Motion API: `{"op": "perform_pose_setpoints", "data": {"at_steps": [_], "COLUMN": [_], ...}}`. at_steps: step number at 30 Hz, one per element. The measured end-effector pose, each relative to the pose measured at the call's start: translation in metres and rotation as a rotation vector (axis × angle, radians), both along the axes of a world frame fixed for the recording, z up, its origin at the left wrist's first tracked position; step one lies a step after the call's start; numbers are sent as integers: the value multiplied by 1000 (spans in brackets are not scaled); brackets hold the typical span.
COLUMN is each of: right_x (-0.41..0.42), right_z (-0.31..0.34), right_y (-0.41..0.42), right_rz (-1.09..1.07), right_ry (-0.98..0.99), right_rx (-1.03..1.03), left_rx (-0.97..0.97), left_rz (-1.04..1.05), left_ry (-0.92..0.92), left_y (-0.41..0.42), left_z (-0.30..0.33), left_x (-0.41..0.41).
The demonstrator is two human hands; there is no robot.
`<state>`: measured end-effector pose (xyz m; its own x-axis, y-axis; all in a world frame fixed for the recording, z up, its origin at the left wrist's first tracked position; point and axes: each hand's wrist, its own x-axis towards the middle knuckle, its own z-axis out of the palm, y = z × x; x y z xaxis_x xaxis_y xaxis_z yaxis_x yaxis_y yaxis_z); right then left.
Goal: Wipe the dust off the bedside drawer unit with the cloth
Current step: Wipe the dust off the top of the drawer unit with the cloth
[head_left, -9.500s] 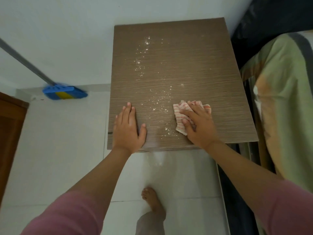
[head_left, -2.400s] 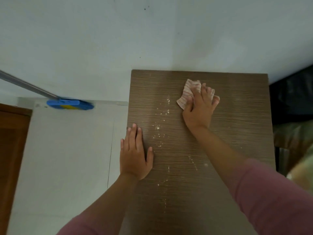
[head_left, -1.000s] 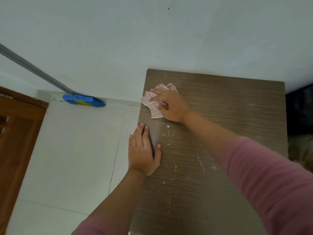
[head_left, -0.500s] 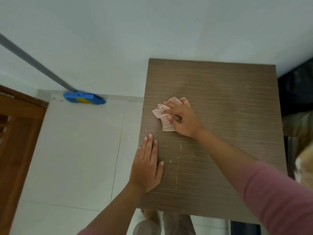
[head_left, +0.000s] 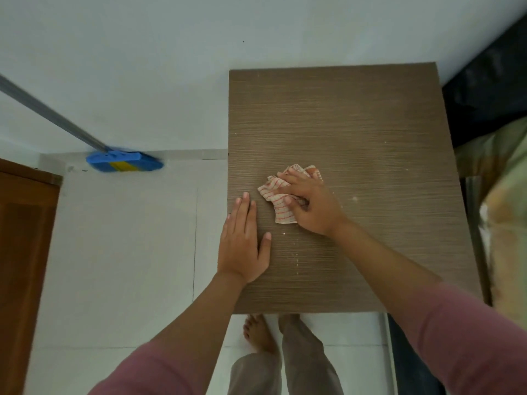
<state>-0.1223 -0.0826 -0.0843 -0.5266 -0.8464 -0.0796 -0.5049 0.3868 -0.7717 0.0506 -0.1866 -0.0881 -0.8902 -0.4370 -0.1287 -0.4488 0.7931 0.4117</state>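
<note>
Pressing down with its palm and curled fingers, the right hand [head_left: 309, 205] bunches the crumpled white cloth with thin red stripes [head_left: 278, 196] against the top of the brown wood-grain bedside drawer unit [head_left: 370, 132]. The hand is closed on the cloth, its fingers folded over the wad so that the fabric is trapped between hand and surface; this probably lets the cloth drag the dust along instead of sliding free. Part of the cloth sticks out from under the fingers toward the left edge of the unit.

Just beside it, the left hand [head_left: 242, 246] lies flat and spread on the surface, holding nothing, with its outer edge right at the unit's left rim. It looks placed there to brace the body and steady the unit while the other hand scrubs.

A few white dust specks [head_left: 296, 260] lie scattered on the surface nearer the person than the cloth, and a paler spot [head_left: 355, 198] sits to the right of the wiping hand. The far half of the top looks nearly clean, so the job seems well advanced, with the near strip left to do.

Beyond the unit, a blue broom head with a yellow patch [head_left: 124, 164] leans at the foot of the white wall, well apart from the work. A bed with a pale patterned cover [head_left: 504, 195] stands along the unit's right side.
</note>
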Motion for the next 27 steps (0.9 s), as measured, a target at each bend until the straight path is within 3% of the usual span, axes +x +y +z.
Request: {"op": "perform_pose_setpoints", "data": {"at_steps": [27], "right_x": [115], "right_z": [-9], "right_y": [104], "right_rz": [-34], "right_ry": [171], "right_rx": [-7], "left_rx": [-84], "left_rz": [-16], "left_ry": [162], "left_y": [0], "left_z": [-7], "left_x": [0]}}
